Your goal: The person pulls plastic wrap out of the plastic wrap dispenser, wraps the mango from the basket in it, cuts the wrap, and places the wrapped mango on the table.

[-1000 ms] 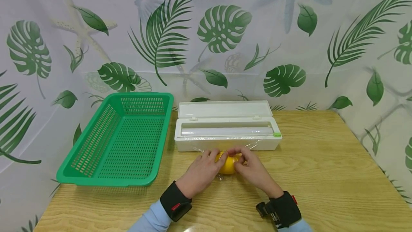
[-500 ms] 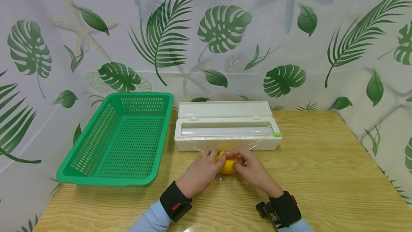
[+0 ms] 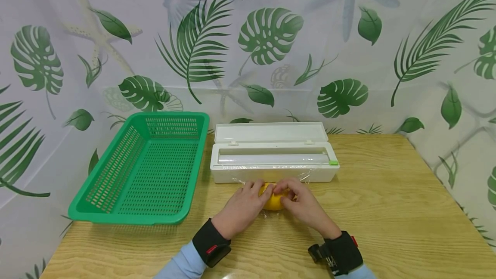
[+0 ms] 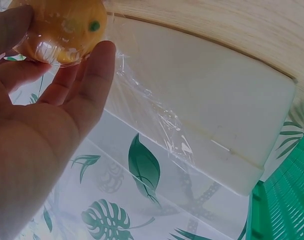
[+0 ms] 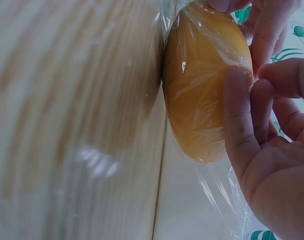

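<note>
A yellow-orange fruit point(image 3: 274, 203), rounded and slightly long, rests on the table just in front of a white cling film box point(image 3: 271, 174). Clear cling film point(image 4: 174, 130) covers the fruit and stretches back to the box. My left hand point(image 3: 241, 210) holds the fruit's left side, thumb near the top. On the other side, my right hand point(image 3: 308, 208) holds it through the film, its thumb point(image 5: 237, 107) flat against the fruit and its index finger bent over the top. A green spot shows on the fruit point(image 4: 67, 30) in the left wrist view. The fingers partly hide the fruit.
The box's lid point(image 3: 271, 132) stands raised at the back, with a film roll point(image 3: 273, 158) inside and a green tab point(image 3: 333, 162) at its right end. A green plastic basket point(image 3: 155, 218) stands left of it. A leaf-patterned cloth point(image 3: 290, 106) hangs behind the wooden table point(image 3: 399, 210).
My right index finger has shifted slightly on top of the fruit. Both hands and the fruit otherwise stay in place, as do the box and basket.
</note>
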Demonstrator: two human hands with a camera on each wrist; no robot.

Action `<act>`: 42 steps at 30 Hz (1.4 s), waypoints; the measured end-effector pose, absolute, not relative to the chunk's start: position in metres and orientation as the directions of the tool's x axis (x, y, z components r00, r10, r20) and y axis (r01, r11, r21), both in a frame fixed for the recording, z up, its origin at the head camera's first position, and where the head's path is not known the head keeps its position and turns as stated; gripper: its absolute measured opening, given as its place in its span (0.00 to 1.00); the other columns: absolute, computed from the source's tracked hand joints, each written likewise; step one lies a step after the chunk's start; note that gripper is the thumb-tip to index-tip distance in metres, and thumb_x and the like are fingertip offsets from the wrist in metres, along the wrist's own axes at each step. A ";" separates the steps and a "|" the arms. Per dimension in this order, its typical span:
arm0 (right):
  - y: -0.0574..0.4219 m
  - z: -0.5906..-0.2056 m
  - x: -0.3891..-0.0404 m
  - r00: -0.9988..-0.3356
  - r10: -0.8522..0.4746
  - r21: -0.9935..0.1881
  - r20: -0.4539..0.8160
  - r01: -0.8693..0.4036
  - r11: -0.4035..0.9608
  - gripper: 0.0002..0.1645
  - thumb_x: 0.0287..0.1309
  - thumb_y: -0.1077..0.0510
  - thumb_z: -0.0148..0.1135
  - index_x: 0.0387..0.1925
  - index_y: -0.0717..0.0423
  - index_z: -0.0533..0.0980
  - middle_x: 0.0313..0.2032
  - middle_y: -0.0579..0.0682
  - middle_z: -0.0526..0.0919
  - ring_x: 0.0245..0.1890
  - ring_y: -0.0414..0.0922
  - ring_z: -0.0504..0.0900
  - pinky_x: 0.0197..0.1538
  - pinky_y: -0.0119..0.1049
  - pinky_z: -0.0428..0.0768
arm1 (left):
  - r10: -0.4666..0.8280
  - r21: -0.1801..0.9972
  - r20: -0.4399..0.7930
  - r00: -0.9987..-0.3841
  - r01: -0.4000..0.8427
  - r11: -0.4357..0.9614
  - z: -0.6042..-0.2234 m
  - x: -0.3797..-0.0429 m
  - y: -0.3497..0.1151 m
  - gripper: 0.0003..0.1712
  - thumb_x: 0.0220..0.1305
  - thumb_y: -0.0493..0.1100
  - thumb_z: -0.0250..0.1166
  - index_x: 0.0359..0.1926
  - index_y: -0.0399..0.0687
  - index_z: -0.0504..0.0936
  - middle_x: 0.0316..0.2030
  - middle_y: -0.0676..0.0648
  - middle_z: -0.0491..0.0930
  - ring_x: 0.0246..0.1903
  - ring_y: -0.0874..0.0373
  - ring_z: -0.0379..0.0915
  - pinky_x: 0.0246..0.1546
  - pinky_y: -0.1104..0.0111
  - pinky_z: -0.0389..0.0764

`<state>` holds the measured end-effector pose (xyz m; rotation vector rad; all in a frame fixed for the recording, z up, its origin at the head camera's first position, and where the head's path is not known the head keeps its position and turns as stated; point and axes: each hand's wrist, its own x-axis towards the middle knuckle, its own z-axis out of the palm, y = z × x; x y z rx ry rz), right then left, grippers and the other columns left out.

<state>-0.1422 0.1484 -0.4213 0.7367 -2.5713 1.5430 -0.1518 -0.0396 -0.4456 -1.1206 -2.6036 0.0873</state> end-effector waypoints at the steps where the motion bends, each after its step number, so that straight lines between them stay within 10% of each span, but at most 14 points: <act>1: 0.148 -0.421 -0.142 -0.885 -0.371 -0.819 0.282 -0.423 0.387 0.10 0.48 0.77 0.54 0.34 0.68 0.75 0.43 0.65 0.76 0.33 0.53 0.71 0.33 0.40 0.73 | 0.718 -0.173 0.253 -0.649 0.699 0.693 -0.446 -0.152 -0.040 0.29 0.59 0.37 0.62 0.62 0.47 0.66 0.50 0.41 0.69 0.43 0.49 0.67 0.28 0.66 0.81; 25: 0.163 -0.448 -0.156 -0.866 -0.405 -0.794 0.293 -0.456 0.401 0.14 0.53 0.71 0.56 0.40 0.55 0.76 0.44 0.55 0.77 0.30 0.46 0.73 0.31 0.41 0.77 | 0.708 -0.157 0.243 -0.663 0.693 0.704 -0.447 -0.152 -0.040 0.30 0.57 0.35 0.63 0.61 0.46 0.66 0.50 0.41 0.69 0.44 0.48 0.67 0.32 0.64 0.81; 34: 0.168 -0.436 -0.152 -0.835 -0.392 -0.553 0.387 -0.550 0.625 0.16 0.47 0.72 0.58 0.39 0.57 0.77 0.38 0.51 0.78 0.27 0.41 0.72 0.28 0.39 0.77 | 0.709 -0.158 0.234 -0.665 0.694 0.702 -0.446 -0.152 -0.040 0.31 0.58 0.36 0.62 0.63 0.45 0.65 0.52 0.41 0.68 0.44 0.48 0.67 0.30 0.65 0.81; 42: 0.174 -0.438 -0.155 -0.823 -0.457 -0.365 0.337 -0.562 0.742 0.21 0.41 0.70 0.64 0.43 0.59 0.78 0.44 0.54 0.80 0.46 0.51 0.73 0.48 0.50 0.77 | 0.697 -0.077 0.209 -0.686 0.699 0.711 -0.448 -0.153 -0.041 0.37 0.58 0.51 0.63 0.65 0.43 0.62 0.54 0.41 0.67 0.48 0.47 0.66 0.37 0.61 0.81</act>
